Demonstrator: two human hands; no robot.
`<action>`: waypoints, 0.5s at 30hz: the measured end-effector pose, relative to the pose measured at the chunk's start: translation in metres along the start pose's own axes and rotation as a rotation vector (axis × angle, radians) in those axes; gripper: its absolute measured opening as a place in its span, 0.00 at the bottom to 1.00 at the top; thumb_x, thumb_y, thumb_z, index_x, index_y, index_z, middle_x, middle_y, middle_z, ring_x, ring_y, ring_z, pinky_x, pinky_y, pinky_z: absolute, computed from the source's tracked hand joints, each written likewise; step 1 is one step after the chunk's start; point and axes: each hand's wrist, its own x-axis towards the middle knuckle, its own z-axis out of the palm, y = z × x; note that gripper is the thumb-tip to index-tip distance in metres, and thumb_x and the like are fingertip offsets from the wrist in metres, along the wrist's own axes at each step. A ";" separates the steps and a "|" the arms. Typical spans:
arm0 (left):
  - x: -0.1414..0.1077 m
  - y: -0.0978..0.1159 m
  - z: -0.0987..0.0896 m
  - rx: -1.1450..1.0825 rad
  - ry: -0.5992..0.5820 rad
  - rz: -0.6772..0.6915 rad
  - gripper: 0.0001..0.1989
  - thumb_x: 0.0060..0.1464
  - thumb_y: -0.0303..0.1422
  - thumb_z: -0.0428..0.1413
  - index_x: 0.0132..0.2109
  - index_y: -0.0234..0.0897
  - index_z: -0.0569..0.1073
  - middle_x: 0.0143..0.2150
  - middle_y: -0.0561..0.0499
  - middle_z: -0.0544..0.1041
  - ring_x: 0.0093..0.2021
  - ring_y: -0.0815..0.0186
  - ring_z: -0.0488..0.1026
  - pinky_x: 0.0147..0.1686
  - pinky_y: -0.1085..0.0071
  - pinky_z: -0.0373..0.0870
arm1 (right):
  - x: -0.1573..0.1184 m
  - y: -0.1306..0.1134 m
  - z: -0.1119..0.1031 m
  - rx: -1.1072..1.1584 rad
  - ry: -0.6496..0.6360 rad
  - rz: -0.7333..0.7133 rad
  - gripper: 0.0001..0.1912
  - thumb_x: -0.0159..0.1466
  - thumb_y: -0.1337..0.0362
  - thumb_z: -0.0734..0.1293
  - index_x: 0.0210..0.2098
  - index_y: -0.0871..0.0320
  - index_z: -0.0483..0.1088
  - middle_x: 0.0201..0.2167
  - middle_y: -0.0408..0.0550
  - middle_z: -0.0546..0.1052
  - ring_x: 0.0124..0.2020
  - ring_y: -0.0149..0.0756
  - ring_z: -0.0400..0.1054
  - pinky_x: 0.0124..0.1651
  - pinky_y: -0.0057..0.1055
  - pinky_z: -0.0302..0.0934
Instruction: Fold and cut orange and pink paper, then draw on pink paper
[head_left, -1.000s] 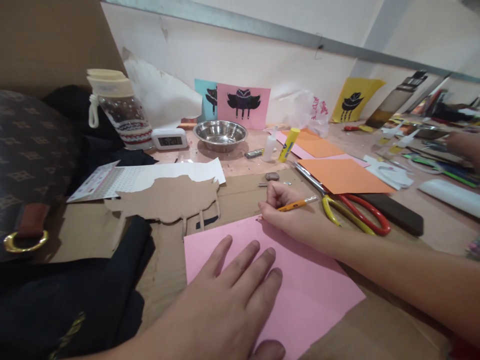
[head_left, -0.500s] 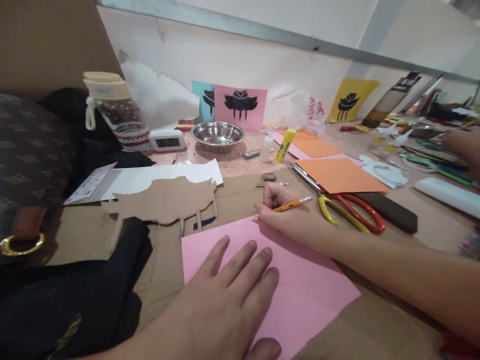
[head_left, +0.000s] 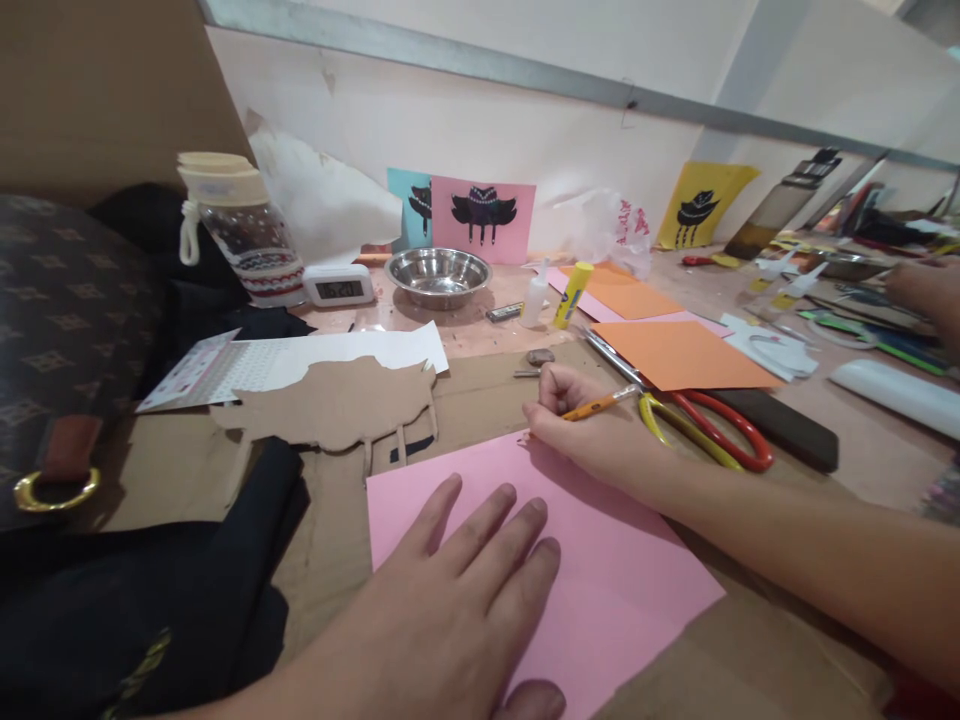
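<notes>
A pink sheet of paper [head_left: 622, 580] lies on the brown cardboard in front of me. My left hand [head_left: 465, 580] rests flat on it with fingers spread. Closed round an orange pencil [head_left: 598, 405], my right hand [head_left: 570, 410] leans on the sheet's upper edge, the pencil's tip end hidden by the fingers. A small mark shows on the paper beside the fingertips. Left of the sheet is a brown cardboard cutout [head_left: 337, 400] with thin legs. Just beyond my right hand sits a grey eraser [head_left: 540, 356]. Scissors [head_left: 697, 430] with red and yellow handles lie to the right.
Behind stand a metal bowl [head_left: 438, 275], a glue stick [head_left: 573, 296], a small bottle [head_left: 535, 300] and a digital clock [head_left: 339, 287]. Orange paper [head_left: 682, 353] partly covers the scissors. Black cloth [head_left: 150, 600] and a patterned bag [head_left: 67, 340] fill the left. Another person's hand [head_left: 926, 285] shows far right.
My right hand and the pencil have shifted slightly right along the paper's upper edge, uncovering a small mark. My left hand stays flat on the sheet. The view has tilted a little.
</notes>
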 end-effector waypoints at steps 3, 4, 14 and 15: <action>0.000 -0.001 0.001 0.001 -0.003 0.008 0.30 0.69 0.48 0.42 0.69 0.34 0.59 0.71 0.40 0.52 0.71 0.44 0.50 0.66 0.37 0.50 | -0.001 0.000 0.001 0.029 -0.044 -0.010 0.12 0.60 0.65 0.65 0.25 0.54 0.55 0.19 0.34 0.61 0.20 0.27 0.56 0.23 0.26 0.51; 0.000 -0.001 0.001 0.002 -0.007 0.006 0.30 0.69 0.48 0.41 0.69 0.35 0.59 0.71 0.40 0.51 0.71 0.44 0.50 0.66 0.37 0.50 | -0.001 -0.001 0.001 0.035 -0.045 -0.015 0.12 0.60 0.65 0.65 0.25 0.54 0.56 0.19 0.34 0.61 0.21 0.27 0.57 0.24 0.26 0.52; 0.000 -0.003 0.004 0.038 0.038 0.035 0.30 0.68 0.48 0.42 0.68 0.33 0.61 0.70 0.37 0.54 0.69 0.42 0.53 0.63 0.36 0.54 | -0.001 -0.002 -0.005 0.069 0.004 -0.067 0.14 0.60 0.66 0.66 0.23 0.54 0.55 0.17 0.33 0.61 0.17 0.24 0.56 0.21 0.24 0.53; 0.000 -0.003 0.005 0.040 0.044 0.036 0.30 0.68 0.48 0.43 0.68 0.33 0.62 0.70 0.37 0.55 0.69 0.42 0.54 0.63 0.36 0.55 | 0.000 -0.002 -0.004 0.049 0.000 -0.069 0.14 0.59 0.67 0.66 0.23 0.54 0.55 0.17 0.33 0.61 0.17 0.24 0.56 0.21 0.24 0.52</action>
